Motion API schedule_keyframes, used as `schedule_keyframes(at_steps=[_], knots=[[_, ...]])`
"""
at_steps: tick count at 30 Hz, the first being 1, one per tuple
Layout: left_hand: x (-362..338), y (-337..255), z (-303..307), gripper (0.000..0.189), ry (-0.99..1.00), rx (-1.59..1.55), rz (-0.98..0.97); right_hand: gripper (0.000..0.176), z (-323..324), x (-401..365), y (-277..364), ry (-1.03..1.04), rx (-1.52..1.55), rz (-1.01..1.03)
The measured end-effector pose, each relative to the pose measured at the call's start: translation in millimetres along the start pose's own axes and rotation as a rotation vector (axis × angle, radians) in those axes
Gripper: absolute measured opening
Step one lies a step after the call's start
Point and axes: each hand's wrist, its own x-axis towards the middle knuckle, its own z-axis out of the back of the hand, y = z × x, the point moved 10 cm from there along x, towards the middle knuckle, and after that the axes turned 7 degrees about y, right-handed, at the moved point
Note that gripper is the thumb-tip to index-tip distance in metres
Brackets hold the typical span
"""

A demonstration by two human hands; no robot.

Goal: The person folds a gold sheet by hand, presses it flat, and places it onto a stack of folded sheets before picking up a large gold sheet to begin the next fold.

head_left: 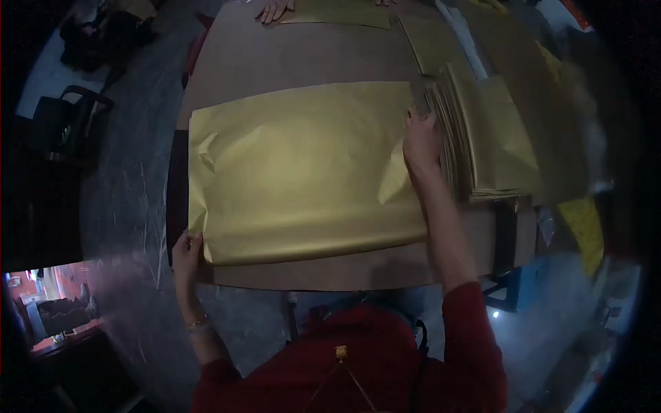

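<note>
In the head view, a stack of folded gold sheets [502, 141] sits on the brown worktop [296, 60], close against the right-hand side of the work. At the far edge, another person's hand [275, 9] rests beside a further gold piece [337, 12]. A crumpled yellow piece [584, 230] hangs at the far right.

The gold sheet [303, 165] is broad, with a dull sheen. It lies across the middle of the worktop, creased along its left side, with a flap turned at the right and a rounded bend along the near edge.

The left hand [186, 255] has its fingers pinched together on the near left corner. The right hand [422, 141] has its fingers curled closed on the right edge, towards the far corner, just beside the stack.
</note>
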Motion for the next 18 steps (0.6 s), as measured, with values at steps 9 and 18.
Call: schedule_keyframes(at_steps=[9,18], knots=[[-0.5,9.6,4.9,0.025,0.019,-0.038,0.026,0.035,-14.1,3.7,-10.1,-0.099,0.124,0.004],[10.6,33.9,22.7,0.032,-0.108,0.232,-0.05,0.026,-9.8,0.8,-7.3,-0.033,0.195,-0.056]])
